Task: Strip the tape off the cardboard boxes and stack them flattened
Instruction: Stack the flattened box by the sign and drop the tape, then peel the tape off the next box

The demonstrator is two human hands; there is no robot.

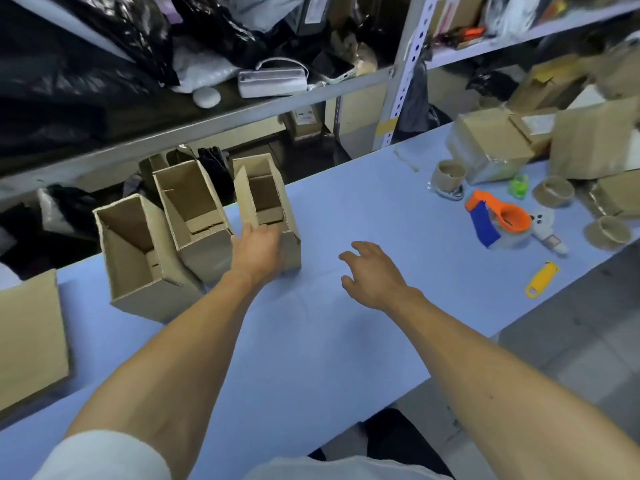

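Note:
Three open-topped cardboard boxes stand in a row at the far left of the blue table: a left box, a middle box and a right box. My left hand lies against the near side of the right box, with its fingers at the box's upright flap; whether they curl round the flap is unclear. Above the bare tabletop to the right of that box, my right hand hovers with loosely spread fingers and holds nothing.
A flat cardboard piece lies at the left edge. At the right are an orange-and-blue tape dispenser, a yellow cutter, several empty tape cores and more taped boxes. Cluttered metal shelves rise behind the table.

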